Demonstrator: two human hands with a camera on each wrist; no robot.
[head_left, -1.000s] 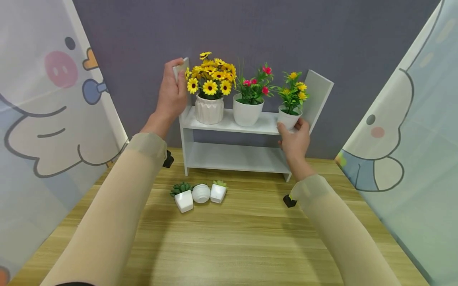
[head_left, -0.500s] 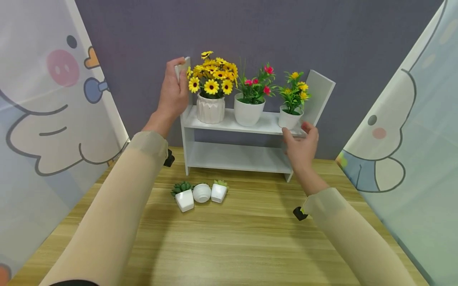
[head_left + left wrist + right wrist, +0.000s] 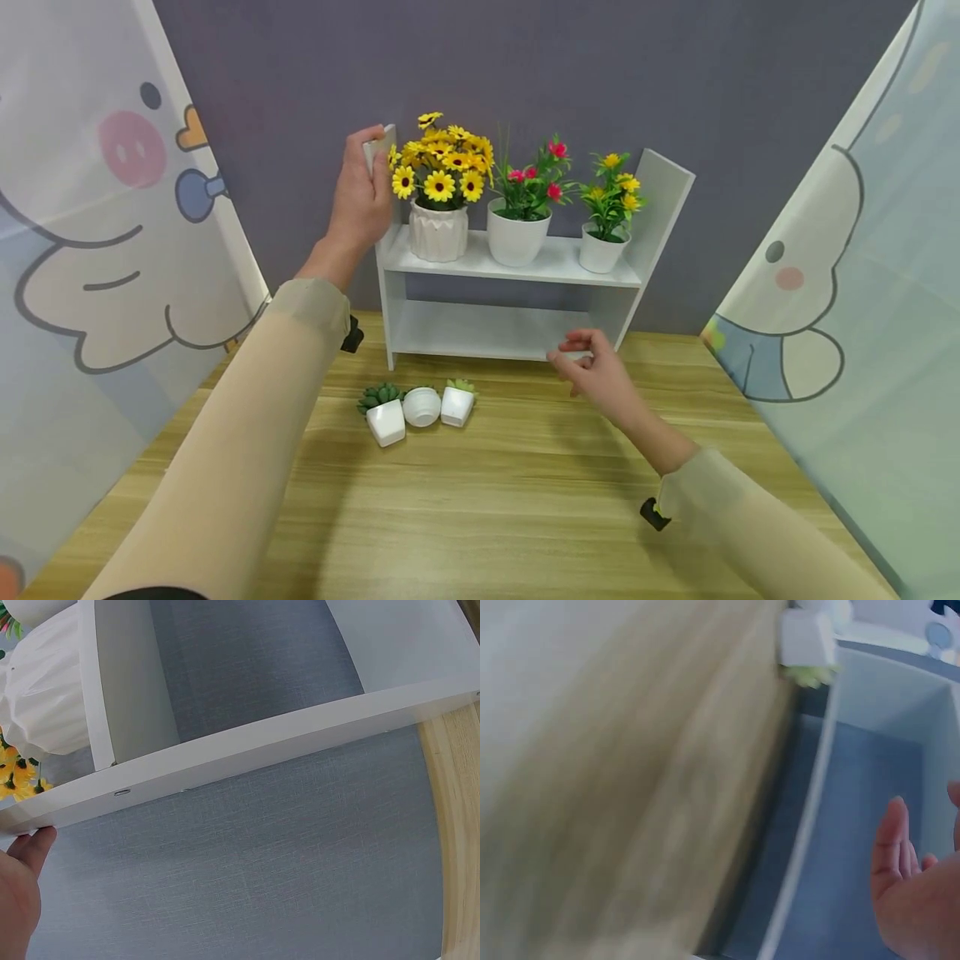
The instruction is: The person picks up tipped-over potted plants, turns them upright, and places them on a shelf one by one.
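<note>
My left hand (image 3: 362,196) grips the top of the left side panel of a white two-tier shelf (image 3: 510,315); in the left wrist view its fingers (image 3: 36,847) lie at the panel's edge. On the upper tier stand a ribbed pot of yellow sunflowers (image 3: 439,229), a round pot of red flowers (image 3: 519,236) and, at the right, a small pot of yellow flowers (image 3: 602,248). In front of the lower tier's right end is my right hand (image 3: 600,371), fingers loosely bent and holding nothing. The right wrist view (image 3: 915,892) is blurred.
On the wooden table (image 3: 480,500) before the shelf lie a tipped dark-green succulent (image 3: 386,421), a round white pot (image 3: 422,407) and a light-green succulent (image 3: 457,406). A grey wall (image 3: 525,67) backs the shelf. Cartoon-printed curtains (image 3: 112,250) flank both sides.
My right hand has let go of the small yellow-flower pot, which now stands on the upper tier. The hand has moved down and left, while my left hand keeps its grip.
</note>
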